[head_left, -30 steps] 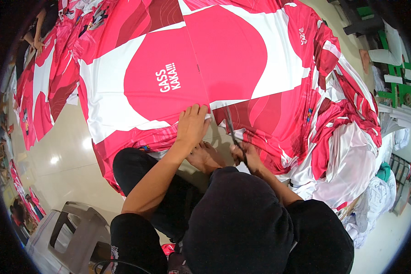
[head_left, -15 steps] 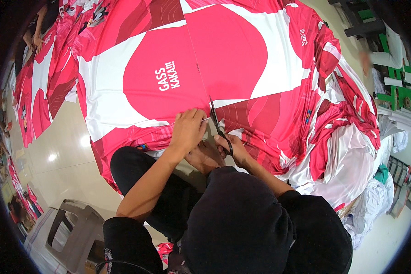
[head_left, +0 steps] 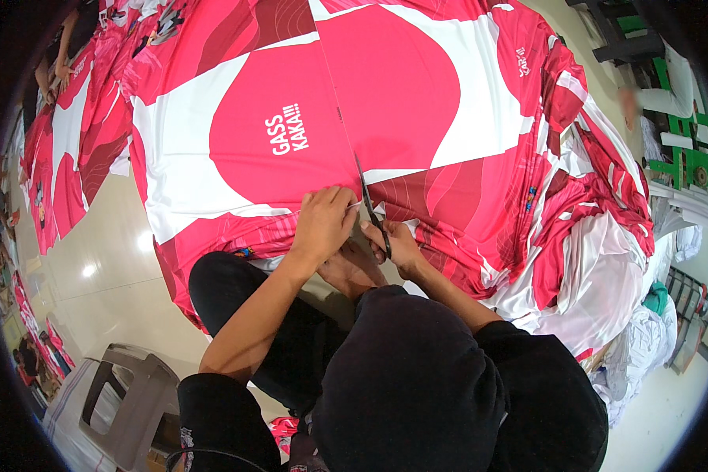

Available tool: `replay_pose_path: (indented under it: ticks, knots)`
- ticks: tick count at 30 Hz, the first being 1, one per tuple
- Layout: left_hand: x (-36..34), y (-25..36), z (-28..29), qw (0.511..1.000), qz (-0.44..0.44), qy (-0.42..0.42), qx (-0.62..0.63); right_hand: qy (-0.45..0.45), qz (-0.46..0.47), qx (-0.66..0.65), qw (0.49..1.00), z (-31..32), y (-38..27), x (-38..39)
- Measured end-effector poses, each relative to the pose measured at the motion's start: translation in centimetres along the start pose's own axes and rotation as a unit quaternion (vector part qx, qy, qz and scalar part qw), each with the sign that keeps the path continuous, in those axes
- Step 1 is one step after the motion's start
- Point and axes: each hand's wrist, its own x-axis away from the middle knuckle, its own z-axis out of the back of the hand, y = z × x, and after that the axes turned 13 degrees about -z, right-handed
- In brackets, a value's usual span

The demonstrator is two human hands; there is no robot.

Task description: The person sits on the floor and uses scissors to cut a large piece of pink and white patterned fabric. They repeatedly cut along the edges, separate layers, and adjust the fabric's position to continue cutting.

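Note:
A wide printed fabric point(head_left: 397, 94) in pink, dark red and white is spread in front of me, with a thin line running down its middle. My left hand point(head_left: 325, 224) is closed on the fabric's near edge, just left of that line. In my right hand point(head_left: 395, 245) is a pair of black-handled scissors point(head_left: 367, 197), my fingers through the handles. The blades point away from me along the line, their tips at the fabric where the pink meets the white and dark red. A bare foot point(head_left: 352, 271) shows between my forearms, beneath my hands.
Bunched pink and white cloth point(head_left: 598, 252) lies to the right. A grey-brown plastic stool point(head_left: 134, 413) stands at the lower left on the tiled floor point(head_left: 106, 256). Another person's hand point(head_left: 61, 72) rests by more printed fabric at the far left. Green metal frames point(head_left: 688, 165) stand at the right.
The scissors have moved slightly forward and left along the line, their blades now closer together. My right hand has shifted with them. My left hand keeps its place on the fabric.

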Motion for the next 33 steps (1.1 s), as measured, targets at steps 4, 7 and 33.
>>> replay_pose_path:
  ticks: [4, 7, 33]
  knots:
    - [0.0, 0.0, -0.1, 1.0, -0.001, 0.002, 0.01, 0.003, 0.0, 0.002, 1.0, -0.1, 0.1, 0.0]
    - [0.0, -0.1, -0.2, 1.0, -0.005, 0.004, 0.004, 0.004, 0.01, -0.005, 1.0, -0.1, 0.2, -0.1]
    - [0.6, -0.1, 1.1, 0.996, 0.02, 0.025, 0.078, -0.015, 0.033, 0.006, 0.999, -0.8, -3.8, -1.6]
